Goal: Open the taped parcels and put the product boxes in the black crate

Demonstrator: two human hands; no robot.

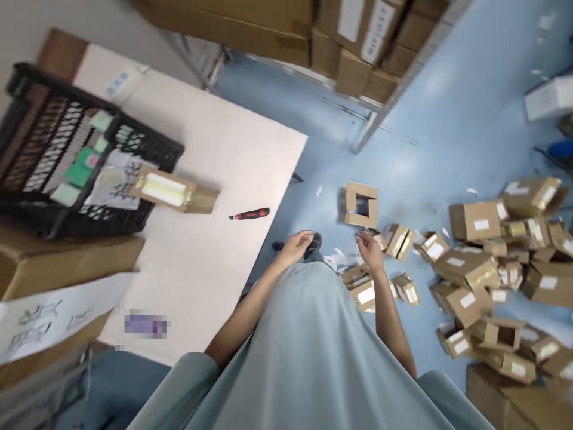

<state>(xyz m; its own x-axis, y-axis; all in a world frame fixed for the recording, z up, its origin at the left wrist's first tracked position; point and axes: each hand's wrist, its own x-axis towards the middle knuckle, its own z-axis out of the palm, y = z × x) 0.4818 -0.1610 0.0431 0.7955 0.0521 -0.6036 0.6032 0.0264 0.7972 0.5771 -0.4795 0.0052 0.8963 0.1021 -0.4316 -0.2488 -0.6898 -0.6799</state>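
Note:
My left hand hangs in front of my waist, just off the corner of the white table. Its fingers are loosely curled and hold nothing. My right hand is raised beside it, fingers apart and half bent, also holding nothing. Just beyond my right hand is an opened brown cardboard box, hollow side towards me, over the blue floor; I cannot tell whether it rests there or is in the air. A red and black utility knife lies near the table edge, left of my left hand.
Several small opened cardboard boxes litter the blue floor on the right. On the table stand a black plastic crate and a brown box with a pale insert. Large cartons are stacked at the back. A labelled carton sits at the left.

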